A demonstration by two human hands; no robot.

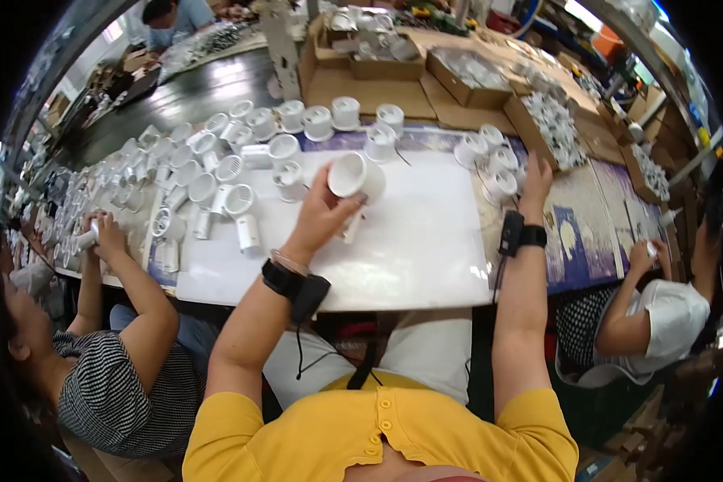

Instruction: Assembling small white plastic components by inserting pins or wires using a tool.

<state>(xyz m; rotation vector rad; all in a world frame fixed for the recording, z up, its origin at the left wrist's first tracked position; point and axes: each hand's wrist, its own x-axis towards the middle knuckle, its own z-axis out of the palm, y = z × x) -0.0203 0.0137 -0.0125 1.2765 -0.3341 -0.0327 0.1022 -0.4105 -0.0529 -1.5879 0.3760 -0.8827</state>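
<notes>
My left hand point(317, 215) is closed around a white plastic housing point(349, 174), round and hollow like a cup, held above the white work surface with its wide mouth facing up. A short pale stem shows under the thumb. At the right, my right hand point(536, 186) reaches forward with its fingers stretched out, beside a small group of white cylindrical parts point(500, 185). The fingers are near these parts; whether they touch one is hard to tell. Several more white cylindrical parts point(345, 113) stand in a row behind my left hand.
Many white housings with grilles and handles point(239, 202) crowd the left side. Cardboard trays of small white pieces point(551, 128) line the right and back. A co-worker in a striped top point(116, 386) sits at left, another in white point(659, 317) at right; both handle white parts.
</notes>
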